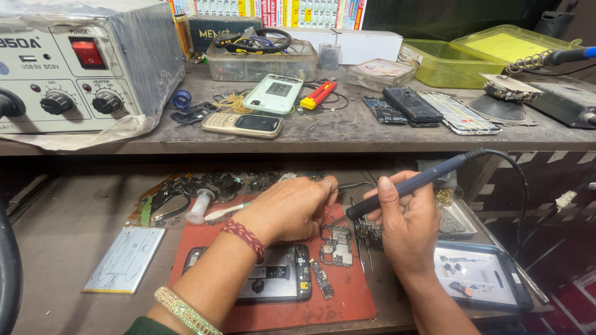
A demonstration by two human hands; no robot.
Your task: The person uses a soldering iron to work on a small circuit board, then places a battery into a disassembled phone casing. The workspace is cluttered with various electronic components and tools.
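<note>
The right hand (406, 226) grips a soldering iron (410, 183) over a circuit board (337, 244). The left hand (292, 208) rests beside it on a red mat (347, 294).

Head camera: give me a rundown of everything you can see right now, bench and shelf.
Rework station: 1, grey-white box with red switch, shelf left.
Keypad phone: 1, gold, shelf front.
Phone back cover: 1, pale green, shelf centre.
Black handset: 1, shelf right of centre.
Plastic tubs: 2, yellow-green, shelf right.
Work mat: 1, red, lower bench.
Opened phone: 1, dark, on the mat.
Circuit board: 1, grey, on the mat under the hands.
Battery: 1, white, left of the mat.
Phone frame: 1, dark, right of the mat.
Soldering iron: 1, dark, corded.
Left hand: over the board; whether it grips anything is unclear.
Right hand: holds the iron.
</note>
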